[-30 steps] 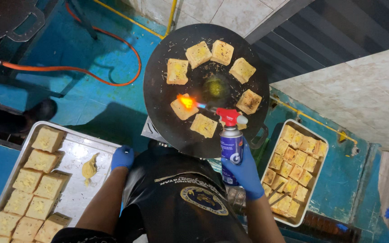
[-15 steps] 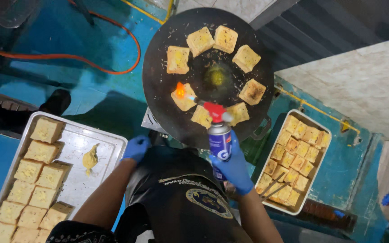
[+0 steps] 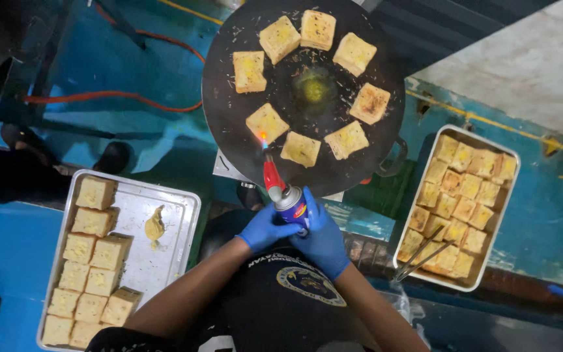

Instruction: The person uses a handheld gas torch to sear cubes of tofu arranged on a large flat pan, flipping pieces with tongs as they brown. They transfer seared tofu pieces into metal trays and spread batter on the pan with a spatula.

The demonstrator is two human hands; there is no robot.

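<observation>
A blue gas canister with a red torch head is gripped by both of my blue-gloved hands, my left hand on its left side and my right hand on its right. A small flame burns at its tip, right beside a bread square on the near left of the round black griddle. Several golden bread squares lie in a ring on the griddle around a yellow butter puddle.
A metal tray at the left holds several bread blocks and a butter smear. A second tray at the right holds toasted squares and metal tongs. An orange hose runs over the blue floor.
My left hand has come off the left tray's edge and joined the right hand on the canister. The torch has moved left, and its flame has shrunk.
</observation>
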